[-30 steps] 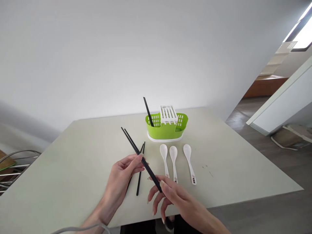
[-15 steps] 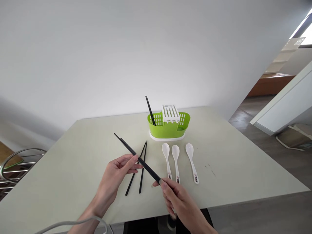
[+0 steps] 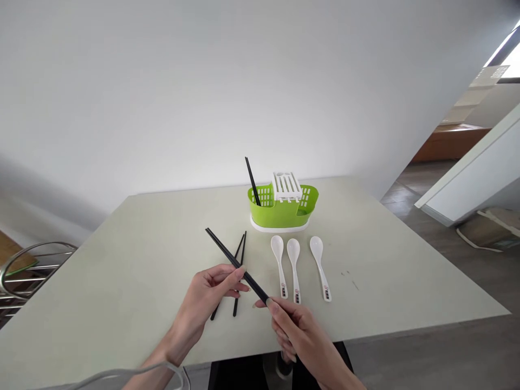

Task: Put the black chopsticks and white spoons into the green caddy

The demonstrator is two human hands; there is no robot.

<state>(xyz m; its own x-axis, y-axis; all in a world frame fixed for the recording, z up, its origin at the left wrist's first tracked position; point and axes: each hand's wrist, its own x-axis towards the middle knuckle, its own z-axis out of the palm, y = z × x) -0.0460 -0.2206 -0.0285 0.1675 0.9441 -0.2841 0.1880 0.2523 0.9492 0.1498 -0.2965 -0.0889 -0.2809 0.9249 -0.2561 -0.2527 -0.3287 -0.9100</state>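
Between them, my left hand and my right hand grip a pair of black chopsticks, held slantwise above the table. The left thumb and fingers pinch the pair near the middle, while the right hand is closed round the thicker end. Two more black chopsticks lie crossed on the table, partly hidden behind my left hand. Three white spoons lie to the right, bowls toward the wall. Behind them stands a green basket with a white slatted piece on top; a pair of black chopsticks leans in its left part.
The pale table meets a white wall at its far side. A metal rack is at the left edge. A grey cable crosses by my left forearm. Floor and a wrapped bundle lie at the right.
The held chopsticks' tips have come together, lying side by side where they were uneven before. My left hand has shifted slightly right and down toward my right hand.
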